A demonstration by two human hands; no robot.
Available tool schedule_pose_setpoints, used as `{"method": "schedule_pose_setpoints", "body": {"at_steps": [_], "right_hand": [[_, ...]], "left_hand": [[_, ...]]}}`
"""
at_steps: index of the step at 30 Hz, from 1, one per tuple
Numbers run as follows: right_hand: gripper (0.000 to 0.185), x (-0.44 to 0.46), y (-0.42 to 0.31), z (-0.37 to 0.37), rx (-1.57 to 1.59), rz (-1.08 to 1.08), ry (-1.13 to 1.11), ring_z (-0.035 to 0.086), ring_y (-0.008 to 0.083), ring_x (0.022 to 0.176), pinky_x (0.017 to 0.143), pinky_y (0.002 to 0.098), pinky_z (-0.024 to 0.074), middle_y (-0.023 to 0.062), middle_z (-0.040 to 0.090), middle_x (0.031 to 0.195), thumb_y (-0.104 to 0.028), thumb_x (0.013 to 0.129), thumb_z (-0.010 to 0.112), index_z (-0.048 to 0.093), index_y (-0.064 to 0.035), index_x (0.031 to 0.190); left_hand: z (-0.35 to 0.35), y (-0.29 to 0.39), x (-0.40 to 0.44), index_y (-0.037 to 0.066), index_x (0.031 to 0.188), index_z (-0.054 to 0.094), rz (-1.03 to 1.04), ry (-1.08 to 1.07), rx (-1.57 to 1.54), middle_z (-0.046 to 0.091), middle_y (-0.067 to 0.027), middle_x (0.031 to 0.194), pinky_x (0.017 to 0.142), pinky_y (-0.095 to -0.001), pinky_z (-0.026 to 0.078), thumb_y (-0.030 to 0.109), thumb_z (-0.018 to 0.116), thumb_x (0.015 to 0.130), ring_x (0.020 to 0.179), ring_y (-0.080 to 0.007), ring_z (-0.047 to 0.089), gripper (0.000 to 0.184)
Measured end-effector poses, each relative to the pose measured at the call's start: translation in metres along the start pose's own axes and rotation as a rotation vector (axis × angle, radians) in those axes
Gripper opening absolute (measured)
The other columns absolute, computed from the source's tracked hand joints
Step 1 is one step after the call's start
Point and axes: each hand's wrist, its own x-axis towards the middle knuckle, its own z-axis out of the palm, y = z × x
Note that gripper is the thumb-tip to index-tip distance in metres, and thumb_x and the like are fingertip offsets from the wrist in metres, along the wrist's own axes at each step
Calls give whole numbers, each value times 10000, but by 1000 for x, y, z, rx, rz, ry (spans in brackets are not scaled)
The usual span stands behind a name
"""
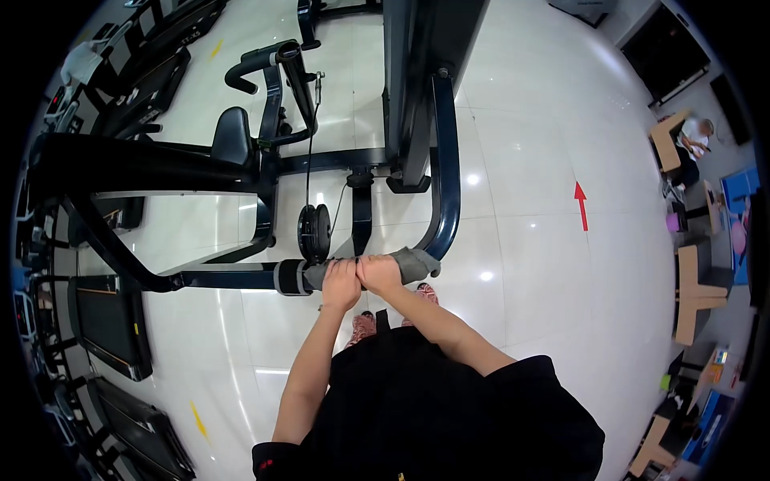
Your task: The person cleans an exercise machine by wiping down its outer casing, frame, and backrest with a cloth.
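A grey cloth point(413, 264) lies wrapped along the dark blue metal bar point(228, 279) of a gym machine. Both of my hands press round it side by side, touching each other. My left hand point(342, 282) is closed on the cloth, near a black and grey band point(290, 276) around the bar. Just right of it, my right hand point(380, 273) is also closed on the cloth, whose loose end bunches at the bar's curved corner. Behind my hands is a black pulley point(314, 232) with a cable.
The machine's blue upright point(446, 160) rises beyond my right hand. A padded seat point(232, 136) is at the upper left. Treadmills point(110, 325) line the left side. A seated person point(691, 144) is by desks point(699, 293) at the right. A red arrow point(581, 206) marks the floor.
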Motion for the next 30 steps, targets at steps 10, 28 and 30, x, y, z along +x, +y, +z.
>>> {"method": "schedule_pose_setpoints", "body": {"at_steps": [10, 28, 30], "right_hand": [[187, 29, 160, -97, -10, -674, -18, 527, 212, 622, 719, 326, 405, 44, 523, 589, -226, 703, 555, 523, -90, 579], [257, 190, 208, -131, -82, -799, -178, 567, 218, 630, 699, 320, 386, 62, 592, 599, -277, 729, 511, 588, -94, 566], [267, 200, 205, -137, -66, -776, -169, 571, 219, 627, 689, 326, 389, 64, 588, 587, -271, 736, 510, 581, -94, 549]], "left_hand": [[56, 132, 62, 39, 883, 526, -191, -121, -234, 589, -153, 776, 673, -445, 467, 221, 490, 805, 713, -341, 577, 201], [70, 181, 201, 57, 1057, 486, -705, -31, -384, 613, -224, 758, 613, -530, 424, 287, 343, 912, 689, -421, 581, 306], [65, 183, 216, 58, 1054, 490, -756, -19, -383, 614, -221, 748, 607, -528, 424, 279, 345, 913, 685, -419, 582, 299]]}}
